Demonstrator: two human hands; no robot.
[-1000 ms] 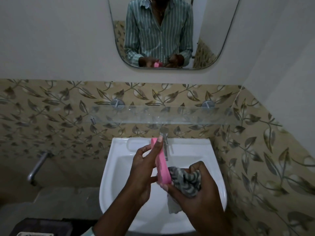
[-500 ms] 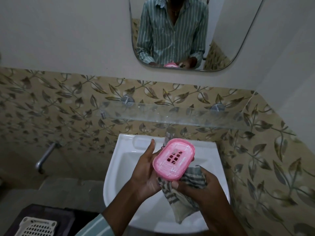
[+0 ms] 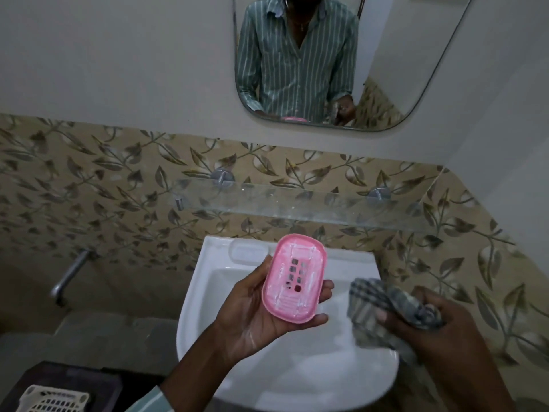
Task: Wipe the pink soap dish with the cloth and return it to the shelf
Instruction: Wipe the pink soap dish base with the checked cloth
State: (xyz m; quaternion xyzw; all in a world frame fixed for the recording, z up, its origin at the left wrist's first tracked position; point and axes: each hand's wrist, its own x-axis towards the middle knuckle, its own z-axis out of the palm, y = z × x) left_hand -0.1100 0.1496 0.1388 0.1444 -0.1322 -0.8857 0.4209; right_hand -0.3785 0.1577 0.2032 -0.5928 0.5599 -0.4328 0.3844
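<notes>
Pink soap dish (image 3: 294,279): oval plastic, its slotted inner face turned up toward the camera, whitish residue streaked along the rim and the ribbed floor; held in the air over the basin, below the shelf and apart from it.
Left hand (image 3: 261,310): palm up under the dish, thumb along the dish's left edge, fingers curled round its right and lower edges, so the dish lies cradled in a firm hold.
Right hand (image 3: 439,328): to the right of the dish and apart from it, fingers closed round a bunched cloth.
Cloth (image 3: 383,310): grey and white checked, crumpled, a loose end hanging down over the basin; it does not touch the dish.
Washbasin (image 3: 335,367): white ceramic, fixed to the wall beneath both hands.
Glass shelf (image 3: 297,206): clear, on two round metal brackets against the leaf-patterned tiles, above the basin.
Mirror (image 3: 421,55): rounded corners, above the tile band; it reflects a striped green shirt, the dish's pink edge and a hand.
Wall tap (image 3: 69,276): metal, jutting out low on the left.
Basket (image 3: 53,401): cream plastic lattice on a dark surface at bottom left.
</notes>
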